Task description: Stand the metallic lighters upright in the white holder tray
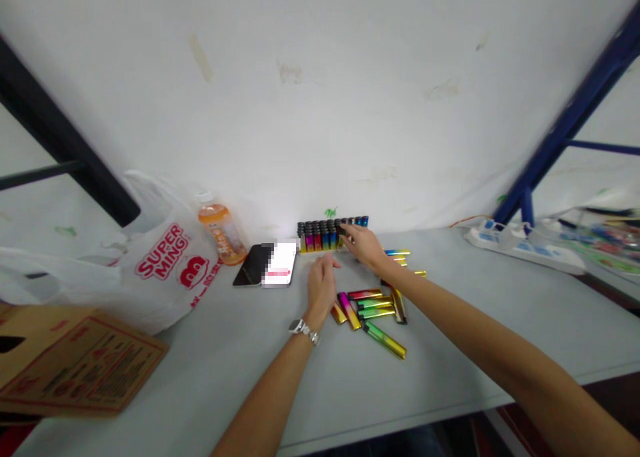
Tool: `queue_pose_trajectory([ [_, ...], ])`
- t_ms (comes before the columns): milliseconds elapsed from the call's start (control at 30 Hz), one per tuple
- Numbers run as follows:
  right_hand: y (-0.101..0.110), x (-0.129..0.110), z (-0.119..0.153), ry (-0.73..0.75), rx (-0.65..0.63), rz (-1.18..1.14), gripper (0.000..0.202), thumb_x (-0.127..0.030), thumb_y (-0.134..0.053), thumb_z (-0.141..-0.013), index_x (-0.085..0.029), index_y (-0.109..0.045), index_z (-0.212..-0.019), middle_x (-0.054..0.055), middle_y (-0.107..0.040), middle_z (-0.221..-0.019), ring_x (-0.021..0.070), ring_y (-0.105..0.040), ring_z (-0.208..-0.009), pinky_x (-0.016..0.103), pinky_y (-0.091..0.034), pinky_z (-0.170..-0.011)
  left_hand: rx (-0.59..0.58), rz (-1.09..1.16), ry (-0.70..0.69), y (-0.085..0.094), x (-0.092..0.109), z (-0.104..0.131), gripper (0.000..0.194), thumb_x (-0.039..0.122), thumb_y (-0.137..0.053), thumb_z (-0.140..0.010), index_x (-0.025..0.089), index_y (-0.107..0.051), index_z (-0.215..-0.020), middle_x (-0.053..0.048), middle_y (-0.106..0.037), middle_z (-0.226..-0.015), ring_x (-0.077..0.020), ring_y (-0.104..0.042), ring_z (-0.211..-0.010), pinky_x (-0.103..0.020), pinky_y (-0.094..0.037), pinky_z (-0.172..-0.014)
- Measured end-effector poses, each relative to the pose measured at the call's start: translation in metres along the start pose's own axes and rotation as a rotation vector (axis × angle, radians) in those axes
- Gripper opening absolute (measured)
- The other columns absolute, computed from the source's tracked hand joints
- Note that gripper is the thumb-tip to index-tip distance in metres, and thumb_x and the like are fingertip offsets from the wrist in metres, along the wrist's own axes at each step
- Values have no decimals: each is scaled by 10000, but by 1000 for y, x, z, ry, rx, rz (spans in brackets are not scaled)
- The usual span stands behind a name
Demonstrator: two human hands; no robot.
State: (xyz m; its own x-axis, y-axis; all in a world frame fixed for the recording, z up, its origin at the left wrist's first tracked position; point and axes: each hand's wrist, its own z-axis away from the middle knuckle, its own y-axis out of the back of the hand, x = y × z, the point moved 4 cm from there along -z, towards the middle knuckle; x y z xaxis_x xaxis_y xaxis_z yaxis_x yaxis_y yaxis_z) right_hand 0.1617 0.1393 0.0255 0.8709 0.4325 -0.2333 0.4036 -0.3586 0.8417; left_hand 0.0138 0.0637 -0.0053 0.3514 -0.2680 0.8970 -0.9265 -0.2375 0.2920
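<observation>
Bare forearms, two: left (265, 404) and right (490, 337), nearest the camera, reaching in from seven and four o'clock, with twelve towards the wall and the clock centred on the lighters' block. Block of upright lighters (325, 239), black-topped, with shiny metallic bodies in yellow, magenta, red and blue: at centre, standing in close rows by the foot of the white wall (320, 110). Right hand (363, 247): at four o'clock, fingertips at the black tops; whether they grip one, cannot tell. Left hand (321, 284): at six o'clock, apart from the right, fingers bent, beside the loose pieces; contents, if any, hidden. Loose lighters (384, 339), metallic green, gold, magenta and red: lying flat at five o'clock, with more at four beyond the right wrist. Handling note, by judgement: upright pieces so closely set could topple in a chain, so a light fingertip touch from above, sleeve-free wrist kept high, and the left hand steadying the near face would serve best. Wristwatch, silver metal (304, 330): on the left wrist. Flat black device (250, 266), bright blurred section at its right: eight o'clock. Clear bottle of orange drink (223, 234): nine. White plastic bag, red print (175, 264): between eight and nine. Brown printed carton (95, 364): eight, farther out. White power strip (525, 249): three. Grey tabletop (210, 377): beneath everything listed.
</observation>
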Motion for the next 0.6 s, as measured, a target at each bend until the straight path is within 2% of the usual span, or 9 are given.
queue_pose_trajectory([
  [100,1,-6,8,16,12,139,469,-330,-427,-997,-158,-495,-1429,161,-657,-1149,271,-558,-1055,360,-398,-902,-6,-7,-25,-2,0,1,486,458,-293,-987,196,-617,-738,-54,-672,-842,-199,-602,-874,-331,-433,-830],
  [233,3,-15,17,-27,7,240,560,-417,-424,-989,-207,-384,-1507,176,-584,-1172,301,-502,-1071,392,-367,-892,-33,-60,-103,-4,6,4,449,419,-297,-994,199,-600,-747,-54,-655,-831,-205,-592,-875,-336,-427,-831],
  [333,5,-22,23,-81,2,239,632,-474,-402,-987,-200,-292,-1546,184,-553,-1166,304,-493,-1058,396,-361,-881,-66,-151,-158,-7,14,7,404,367,-303,-997,196,-585,-763,-66,-643,-856,-214,-581,-881,-353,-418,-846],
  [433,14,-33,39,-160,33,164,630,-456,-348,-1005,-176,-239,-1559,166,-549,-1131,287,-498,-1045,397,-364,-892,-85,-257,-171,-8,18,9,357,298,-300,-996,198,-562,-774,-71,-636,-889,-217,-574,-896,-359,-413,-846],
  [600,45,-70,92,-193,65,110,563,-424,-311,-1010,-180,-354,-1515,174,-532,-1239,296,-469,-1153,435,-344,-976,-57,-347,-134,-7,16,10,303,249,-294,-992,214,-548,-829,-56,-638,-918,-220,-568,-947,-367,-407,-865],
])
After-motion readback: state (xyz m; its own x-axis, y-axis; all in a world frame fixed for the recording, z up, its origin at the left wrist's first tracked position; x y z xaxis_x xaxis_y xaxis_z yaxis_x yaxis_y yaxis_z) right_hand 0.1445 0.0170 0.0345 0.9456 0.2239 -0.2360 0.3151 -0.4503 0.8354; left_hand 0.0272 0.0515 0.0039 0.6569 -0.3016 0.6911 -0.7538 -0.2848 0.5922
